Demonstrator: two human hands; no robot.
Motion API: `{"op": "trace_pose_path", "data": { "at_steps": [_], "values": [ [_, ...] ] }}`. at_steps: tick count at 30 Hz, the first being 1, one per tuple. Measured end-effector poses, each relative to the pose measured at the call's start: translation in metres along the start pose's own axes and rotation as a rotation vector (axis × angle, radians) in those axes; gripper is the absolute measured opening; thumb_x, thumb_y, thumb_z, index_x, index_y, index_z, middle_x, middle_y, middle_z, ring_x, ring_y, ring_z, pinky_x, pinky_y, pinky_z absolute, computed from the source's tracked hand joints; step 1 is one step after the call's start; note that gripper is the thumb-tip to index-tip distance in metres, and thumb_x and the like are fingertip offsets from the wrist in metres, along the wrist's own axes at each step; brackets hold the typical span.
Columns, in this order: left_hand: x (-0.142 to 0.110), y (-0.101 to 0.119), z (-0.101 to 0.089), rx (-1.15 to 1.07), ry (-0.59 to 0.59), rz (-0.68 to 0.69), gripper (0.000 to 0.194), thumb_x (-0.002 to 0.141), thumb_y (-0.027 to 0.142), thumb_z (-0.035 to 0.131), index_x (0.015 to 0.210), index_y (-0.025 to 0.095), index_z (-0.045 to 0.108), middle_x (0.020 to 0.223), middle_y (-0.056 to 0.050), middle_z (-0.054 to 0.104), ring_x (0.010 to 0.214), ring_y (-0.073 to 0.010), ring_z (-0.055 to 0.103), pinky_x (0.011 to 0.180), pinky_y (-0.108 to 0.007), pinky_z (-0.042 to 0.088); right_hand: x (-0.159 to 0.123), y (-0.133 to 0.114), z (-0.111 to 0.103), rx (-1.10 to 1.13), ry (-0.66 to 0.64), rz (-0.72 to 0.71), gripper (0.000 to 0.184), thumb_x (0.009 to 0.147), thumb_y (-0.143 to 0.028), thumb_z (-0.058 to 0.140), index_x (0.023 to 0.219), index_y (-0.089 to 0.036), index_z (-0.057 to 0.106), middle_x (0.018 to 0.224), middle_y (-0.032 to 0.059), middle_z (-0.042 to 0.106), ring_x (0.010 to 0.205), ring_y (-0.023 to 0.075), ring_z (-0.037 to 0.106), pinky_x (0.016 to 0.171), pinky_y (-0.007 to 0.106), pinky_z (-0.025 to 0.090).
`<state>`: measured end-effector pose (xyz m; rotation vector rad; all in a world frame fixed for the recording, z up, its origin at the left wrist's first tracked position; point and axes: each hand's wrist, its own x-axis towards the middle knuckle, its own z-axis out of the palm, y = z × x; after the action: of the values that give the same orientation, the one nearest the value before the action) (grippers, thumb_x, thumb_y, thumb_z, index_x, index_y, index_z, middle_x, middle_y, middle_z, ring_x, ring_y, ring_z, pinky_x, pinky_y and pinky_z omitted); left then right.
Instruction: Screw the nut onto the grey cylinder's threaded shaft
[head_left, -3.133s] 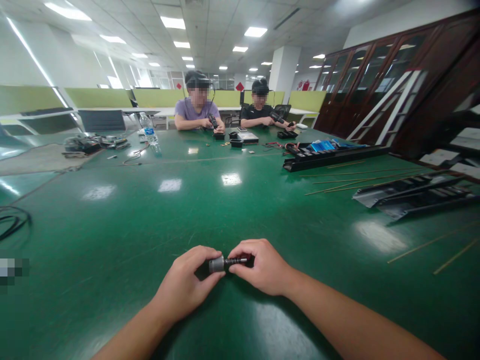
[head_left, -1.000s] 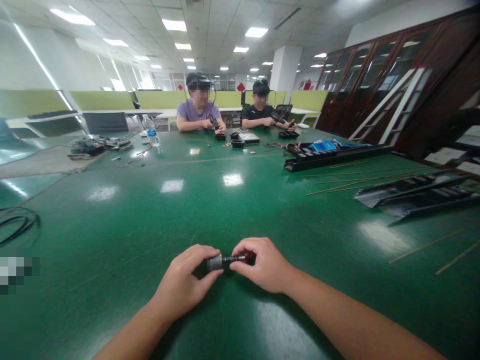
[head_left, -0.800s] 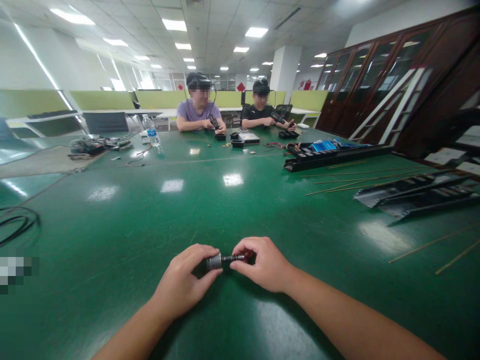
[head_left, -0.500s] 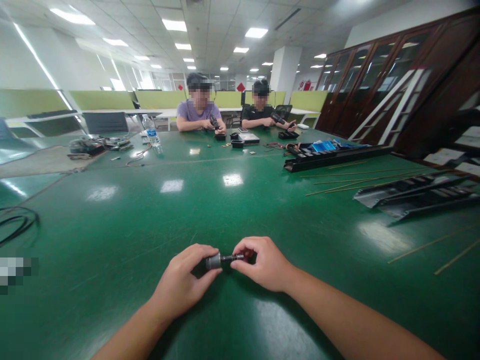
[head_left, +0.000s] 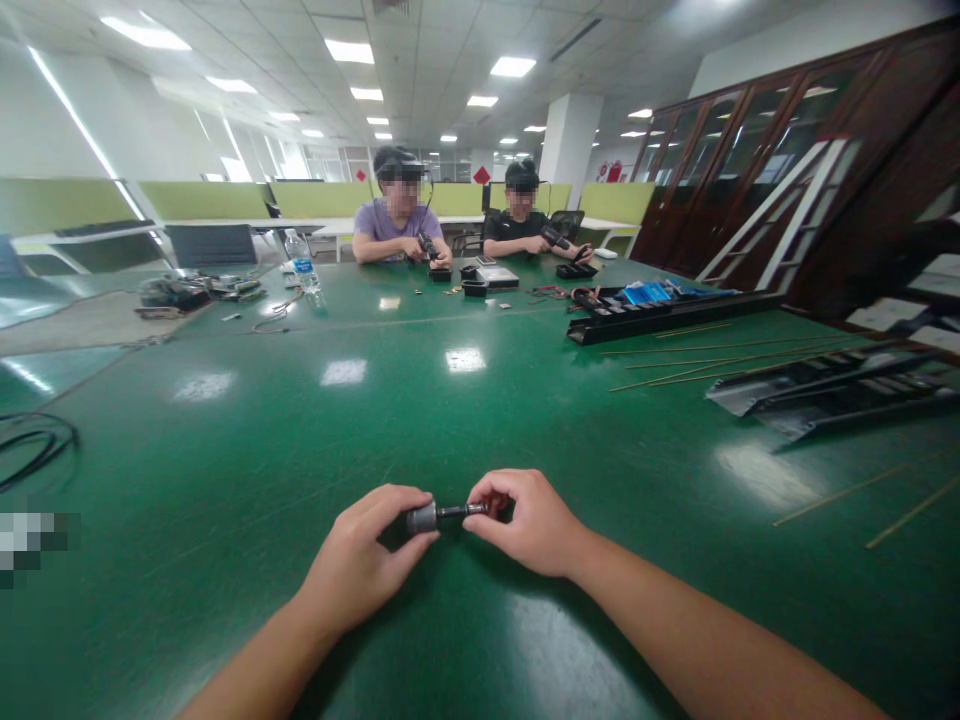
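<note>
Glossy green tabletop point(head_left: 300, 420). Your L hand point(head_left: 367, 545), part-curled, holds the short grey metal cylinder point(head_left: 422, 517) betw. thumb and fingers; your R hand point(head_left: 529, 525), nearly closed, pinches the outer end of its slim dark metal shaft point(head_left: 452, 512). Location: betw. your hands, on or above the tabletop (can't tell). Long axis: approx. horiz., L–R, shaft pointing R. Prob. stiff, dense for its size, smooth, poss. slippery; best hold: cylinder's sides.
</note>
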<state>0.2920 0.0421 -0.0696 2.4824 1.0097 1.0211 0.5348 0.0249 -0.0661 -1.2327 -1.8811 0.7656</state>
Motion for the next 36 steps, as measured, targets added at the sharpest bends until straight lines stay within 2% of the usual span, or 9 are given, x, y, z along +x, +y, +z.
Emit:
{"op": "trace_pose_path", "data": {
  "at_steps": [18, 31, 36],
  "values": [
    [0.000, -0.005, -0.004, 0.028, -0.002, -0.029, 0.028, 0.085, 0.028, 0.069, 0.112, 0.023, 0.064, 0.104, -0.005, 0.070, 0.095, -0.0185, 0.068, 0.086, -0.031, 0.057, 0.001, 0.000, -0.004, -0.011, 0.028, -0.008, 0.008, 0.077, -0.024, 0.072, 0.081, -0.018, 0.071, 0.071, 0.0005, 0.069, 0.064, 0.0135, 0.061, 0.062, 0.024, 0.045],
    [0.001, -0.004, -0.007, 0.042, 0.001, -0.028, 0.028, 0.085, 0.027, 0.069, 0.113, 0.025, 0.063, 0.105, -0.002, 0.070, 0.097, -0.0171, 0.068, 0.089, -0.030, 0.055, 0.002, -0.001, -0.006, -0.013, 0.038, 0.006, 0.007, 0.076, -0.023, 0.073, 0.079, -0.018, 0.070, 0.071, 0.0008, 0.068, 0.064, 0.0140, 0.062, 0.062, 0.025, 0.046],
    [0.003, -0.006, -0.010, 0.078, 0.001, -0.066, 0.027, 0.086, 0.031, 0.068, 0.111, 0.024, 0.063, 0.104, -0.003, 0.070, 0.095, -0.0179, 0.068, 0.086, -0.031, 0.055, 0.002, -0.001, -0.007, -0.009, 0.039, 0.004, 0.008, 0.075, -0.023, 0.074, 0.080, -0.017, 0.071, 0.072, 0.0015, 0.069, 0.066, 0.0146, 0.063, 0.064, 0.025, 0.048]
  ]
}}
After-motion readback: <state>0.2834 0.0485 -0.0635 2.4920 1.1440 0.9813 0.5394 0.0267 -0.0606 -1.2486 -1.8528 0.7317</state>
